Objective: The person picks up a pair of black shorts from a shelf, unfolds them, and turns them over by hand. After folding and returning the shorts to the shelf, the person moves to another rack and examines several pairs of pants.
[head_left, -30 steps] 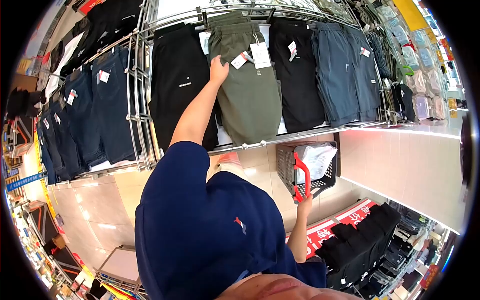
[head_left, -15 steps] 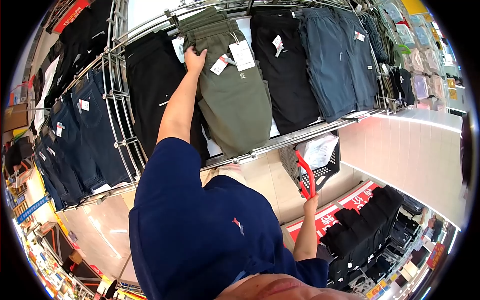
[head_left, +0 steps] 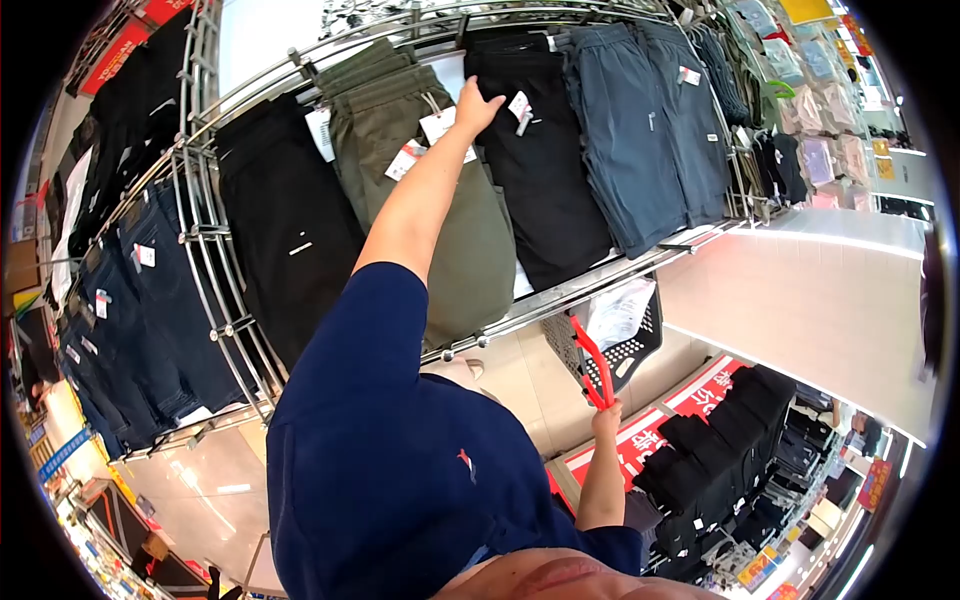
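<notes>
- Centre black trousers (head_left: 560,190): these lay on the metal rack (head_left: 545,308), between the olive trousers (head_left: 470,250) and the grey-blue trousers (head_left: 630,140).
- Left hand (head_left: 480,105): I had it at the upper left edge of the centre black trousers, thumb spread away from the fingers. The back of the hand masked the fingertips; I could not tell whether they pinched cloth.
- Left forearm (head_left: 420,215): it crossed the olive trousers, hiding their middle and part of the paper tags (head_left: 404,160). Tag print was unreadable to me.
- Right hand (head_left: 606,420): I had it closed around the end of the red handle (head_left: 594,360); most of its fingers were obscured.
- Basket (head_left: 648,345): the rack cut off its upper edge from my view. Inside lay a whitish plastic package (head_left: 618,312), contents indistinct.
- Dark jeans (head_left: 180,300): these hung at far left, distorted by the lens.
</notes>
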`<state>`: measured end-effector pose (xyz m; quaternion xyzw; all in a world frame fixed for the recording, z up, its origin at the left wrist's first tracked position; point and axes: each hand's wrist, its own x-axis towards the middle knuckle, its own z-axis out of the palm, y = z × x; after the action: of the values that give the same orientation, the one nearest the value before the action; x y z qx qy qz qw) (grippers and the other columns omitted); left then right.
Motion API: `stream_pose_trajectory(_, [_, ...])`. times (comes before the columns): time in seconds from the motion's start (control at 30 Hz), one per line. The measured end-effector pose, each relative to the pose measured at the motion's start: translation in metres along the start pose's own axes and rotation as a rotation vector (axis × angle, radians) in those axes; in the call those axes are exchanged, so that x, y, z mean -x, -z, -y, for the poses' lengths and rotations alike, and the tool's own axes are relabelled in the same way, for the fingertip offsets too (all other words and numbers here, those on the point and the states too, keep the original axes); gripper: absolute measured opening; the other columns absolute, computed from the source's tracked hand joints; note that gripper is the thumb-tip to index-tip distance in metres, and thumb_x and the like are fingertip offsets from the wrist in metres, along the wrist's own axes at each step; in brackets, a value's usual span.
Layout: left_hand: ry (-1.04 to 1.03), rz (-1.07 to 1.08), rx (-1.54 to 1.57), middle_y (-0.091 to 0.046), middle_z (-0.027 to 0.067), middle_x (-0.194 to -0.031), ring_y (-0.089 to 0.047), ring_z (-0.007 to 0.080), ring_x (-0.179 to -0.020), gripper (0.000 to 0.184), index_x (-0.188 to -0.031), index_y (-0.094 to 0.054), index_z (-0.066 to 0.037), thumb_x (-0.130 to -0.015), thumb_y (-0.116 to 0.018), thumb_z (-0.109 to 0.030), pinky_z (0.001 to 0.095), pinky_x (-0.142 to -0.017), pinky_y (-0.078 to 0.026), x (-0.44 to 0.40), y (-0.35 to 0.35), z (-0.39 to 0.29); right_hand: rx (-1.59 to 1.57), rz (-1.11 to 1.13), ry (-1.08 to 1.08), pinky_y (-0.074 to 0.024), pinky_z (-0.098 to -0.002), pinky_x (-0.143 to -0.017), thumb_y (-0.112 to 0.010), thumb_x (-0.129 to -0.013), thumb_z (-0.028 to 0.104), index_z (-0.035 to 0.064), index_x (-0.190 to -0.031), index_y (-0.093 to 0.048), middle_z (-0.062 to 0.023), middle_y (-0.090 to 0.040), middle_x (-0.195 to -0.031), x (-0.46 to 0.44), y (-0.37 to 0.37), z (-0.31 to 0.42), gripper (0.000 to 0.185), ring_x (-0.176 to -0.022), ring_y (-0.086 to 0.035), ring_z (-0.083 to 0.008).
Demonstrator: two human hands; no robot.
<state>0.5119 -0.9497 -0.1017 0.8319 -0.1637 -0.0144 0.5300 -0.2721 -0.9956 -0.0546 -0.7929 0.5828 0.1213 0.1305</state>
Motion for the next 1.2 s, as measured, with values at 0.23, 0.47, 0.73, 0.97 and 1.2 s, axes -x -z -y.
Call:
stream_pose_trajectory(0.23, [0.279,-0.023,0.060,-0.070,0.0218,-0.109,-0.068,0.0369,-0.106,0.081,-0.128,-0.056,0.003,-0.072,-0.086,-0.047,0.0434,-0.093,-0.053,-0.028,-0.006,-0.035,0.011,-0.010,-0.020,-0.0482,-0.0561,-0.092,-0.063,-0.086,0.004,0.0020,-0.133,-0.041,-0.0302,-0.061,-0.113,0.000,0.000,-0.001,0.051,-0.106,-0.060,-0.0501])
stream_pose_trajectory(0.47, [0.095,0.026,-0.062,-0.072,0.0206,-0.112,-0.069,0.0331,-0.106,0.058,-0.123,-0.067,0.003,-0.083,-0.079,-0.038,0.0388,-0.090,-0.053,-0.020,-0.010,-0.058,0.007,0.000,0.006,-0.0477,-0.0568,-0.093,-0.058,-0.090,0.008,0.0028,-0.133,-0.042,-0.0306,-0.061,-0.114,-0.004,0.005,-0.003,0.046,-0.107,-0.060,-0.0508])
stream_pose_trajectory(0.73, [-0.348,0.245,0.576,-0.073,0.0154,-0.108,-0.068,0.0200,-0.098,0.036,-0.125,-0.062,0.003,-0.094,-0.071,-0.014,0.0320,-0.089,-0.052,0.061,0.028,-0.201,0.078,0.009,0.057,-0.0507,-0.0566,-0.088,-0.057,-0.091,0.012,0.0030,-0.135,-0.040,-0.0293,-0.062,-0.113,-0.031,0.008,-0.026,0.047,-0.102,-0.063,-0.0495])
stream_pose_trajectory(0.97, [-0.464,0.266,0.938,-0.070,0.0032,-0.114,-0.063,0.0107,-0.105,0.029,-0.123,-0.062,0.001,-0.096,-0.068,-0.007,0.0271,-0.094,-0.050,0.177,0.143,-0.383,0.059,-0.072,0.134,-0.0525,-0.0569,-0.086,-0.068,-0.089,0.022,0.0042,-0.130,-0.044,-0.0244,-0.063,-0.110,-0.058,0.019,-0.043,0.051,-0.102,-0.063,-0.0462])
stream_pose_trajectory(1.2, [-0.428,0.045,0.947,-0.064,0.0134,-0.130,-0.063,0.0255,-0.118,0.048,-0.139,-0.053,-0.002,-0.097,-0.067,-0.020,0.0408,-0.102,-0.051,0.319,0.238,-0.472,0.048,-0.210,0.356,-0.0422,-0.0527,-0.107,-0.072,-0.088,0.029,0.0049,-0.145,-0.040,-0.0274,-0.055,-0.134,-0.071,0.042,-0.058,0.071,-0.126,-0.053,-0.0461])
